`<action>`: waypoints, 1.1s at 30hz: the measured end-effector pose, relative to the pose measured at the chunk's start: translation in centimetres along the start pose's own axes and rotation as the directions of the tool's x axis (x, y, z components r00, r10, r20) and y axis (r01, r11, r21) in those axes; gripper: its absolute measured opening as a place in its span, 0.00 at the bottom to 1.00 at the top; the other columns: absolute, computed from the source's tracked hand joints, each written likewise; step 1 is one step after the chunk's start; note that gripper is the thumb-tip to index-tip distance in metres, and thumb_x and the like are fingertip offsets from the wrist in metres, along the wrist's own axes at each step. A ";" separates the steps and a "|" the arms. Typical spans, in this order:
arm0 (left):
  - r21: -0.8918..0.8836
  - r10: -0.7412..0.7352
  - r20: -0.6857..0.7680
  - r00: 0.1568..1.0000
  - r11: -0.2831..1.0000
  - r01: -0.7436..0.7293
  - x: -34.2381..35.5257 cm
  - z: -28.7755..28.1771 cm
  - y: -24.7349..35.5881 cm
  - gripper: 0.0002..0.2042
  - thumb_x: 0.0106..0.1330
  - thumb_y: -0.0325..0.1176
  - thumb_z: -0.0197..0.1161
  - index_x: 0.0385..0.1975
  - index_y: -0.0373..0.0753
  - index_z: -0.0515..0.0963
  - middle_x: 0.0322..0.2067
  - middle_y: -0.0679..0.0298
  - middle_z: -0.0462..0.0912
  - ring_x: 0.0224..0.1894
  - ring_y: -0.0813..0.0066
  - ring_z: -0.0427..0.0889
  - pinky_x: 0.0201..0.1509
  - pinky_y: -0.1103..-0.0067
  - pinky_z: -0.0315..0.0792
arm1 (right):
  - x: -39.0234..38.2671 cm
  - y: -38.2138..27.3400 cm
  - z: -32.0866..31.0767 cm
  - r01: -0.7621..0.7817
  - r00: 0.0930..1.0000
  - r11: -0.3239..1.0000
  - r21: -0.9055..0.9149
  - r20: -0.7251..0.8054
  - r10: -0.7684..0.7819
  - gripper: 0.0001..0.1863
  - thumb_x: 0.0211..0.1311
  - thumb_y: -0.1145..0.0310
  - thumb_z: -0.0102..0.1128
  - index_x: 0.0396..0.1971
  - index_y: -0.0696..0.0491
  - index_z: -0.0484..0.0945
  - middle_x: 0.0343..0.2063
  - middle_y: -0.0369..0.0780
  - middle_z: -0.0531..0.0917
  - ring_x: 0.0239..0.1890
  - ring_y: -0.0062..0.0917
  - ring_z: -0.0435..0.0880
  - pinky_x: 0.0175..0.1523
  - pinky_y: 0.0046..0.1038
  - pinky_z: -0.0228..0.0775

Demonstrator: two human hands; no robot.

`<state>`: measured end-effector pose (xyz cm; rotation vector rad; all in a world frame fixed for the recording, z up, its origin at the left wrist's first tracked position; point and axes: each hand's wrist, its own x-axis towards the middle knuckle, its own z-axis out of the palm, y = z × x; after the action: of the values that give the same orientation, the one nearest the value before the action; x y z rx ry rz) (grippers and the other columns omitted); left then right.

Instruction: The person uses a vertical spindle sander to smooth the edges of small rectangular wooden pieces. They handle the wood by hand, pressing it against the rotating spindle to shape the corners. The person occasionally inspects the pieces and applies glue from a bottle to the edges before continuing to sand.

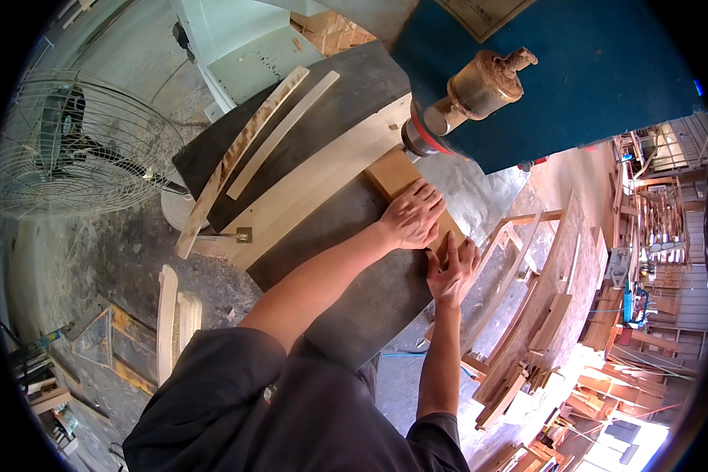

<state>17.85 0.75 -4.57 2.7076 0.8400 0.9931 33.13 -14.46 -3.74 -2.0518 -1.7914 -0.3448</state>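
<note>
A thick brown wooden board (392, 173) lies on the dark machine table (354, 291), its far end close to a round cutter head with a red ring (423, 135). My left hand (414, 215) is closed over the middle of the board, fingers curled across its top. Nearer to me, my right hand (454, 274) grips the board's near end, thumb on the left side. A long pale wooden plank (315, 193) runs along the board's left and meets its far end. Where the cutter and the wood meet is partly hidden.
Two thin curved wooden strips (248, 149) lie on the table's far left. A blue machine body (558, 79) with a dusty metal cylinder (484, 85) overhangs the far right. A wire-caged fan (71, 145) stands left; wooden frames (519, 291) are stacked right.
</note>
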 end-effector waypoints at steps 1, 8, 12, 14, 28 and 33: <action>0.003 -0.002 0.009 1.000 1.000 0.002 0.0 0.0 0.0 0.20 0.61 0.40 0.66 0.50 0.36 0.79 0.53 0.54 0.80 0.62 0.57 0.76 0.77 0.61 0.62 | 0.0 0.1 0.0 0.002 1.000 1.000 0.001 -0.006 -0.002 0.39 0.49 0.60 0.82 0.66 0.43 0.83 0.65 0.56 0.75 0.66 0.58 0.73 0.68 0.51 0.72; 0.009 -0.007 -0.017 1.000 1.000 0.008 0.4 0.3 0.1 0.20 0.61 0.40 0.66 0.50 0.36 0.80 0.53 0.55 0.81 0.62 0.58 0.76 0.77 0.62 0.63 | 0.4 0.4 0.1 -0.017 1.000 1.000 0.007 0.007 0.017 0.39 0.49 0.58 0.82 0.66 0.43 0.84 0.65 0.56 0.75 0.66 0.57 0.73 0.69 0.52 0.72; 0.006 -0.008 -0.039 0.999 1.000 0.009 0.5 0.3 0.0 0.20 0.60 0.40 0.66 0.49 0.36 0.80 0.52 0.56 0.82 0.61 0.59 0.77 0.77 0.62 0.64 | 0.3 0.6 0.4 0.000 1.000 1.000 -0.003 -0.002 0.000 0.39 0.49 0.57 0.82 0.66 0.43 0.84 0.65 0.57 0.75 0.65 0.58 0.73 0.69 0.52 0.72; 0.017 -0.004 -0.045 0.999 1.000 0.005 0.5 0.2 -0.1 0.19 0.60 0.40 0.66 0.49 0.36 0.80 0.51 0.56 0.82 0.61 0.59 0.78 0.76 0.62 0.64 | 0.4 0.7 0.4 0.001 1.000 1.000 0.004 -0.006 -0.001 0.39 0.50 0.56 0.82 0.66 0.44 0.83 0.65 0.57 0.75 0.65 0.58 0.73 0.69 0.52 0.71; -0.020 -0.017 0.052 0.998 1.000 0.018 1.7 0.7 -0.4 0.20 0.64 0.44 0.63 0.49 0.36 0.81 0.53 0.55 0.82 0.63 0.60 0.76 0.77 0.60 0.61 | 1.3 1.8 0.9 0.022 1.000 1.000 0.005 -0.017 -0.022 0.37 0.51 0.56 0.81 0.65 0.45 0.84 0.65 0.58 0.76 0.65 0.59 0.74 0.69 0.52 0.71; -0.047 -0.004 -0.101 0.995 0.999 -0.001 2.2 1.1 -0.5 0.16 0.54 0.36 0.68 0.41 0.39 0.79 0.45 0.58 0.80 0.55 0.60 0.78 0.70 0.64 0.68 | 1.6 2.0 1.1 0.019 1.000 1.000 0.002 -0.018 -0.019 0.36 0.52 0.56 0.80 0.65 0.46 0.85 0.64 0.59 0.76 0.65 0.59 0.74 0.70 0.53 0.70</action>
<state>19.66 2.39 -4.33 2.6363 0.8246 1.1432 35.30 -12.70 -4.29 -2.0249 -1.8005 -0.3658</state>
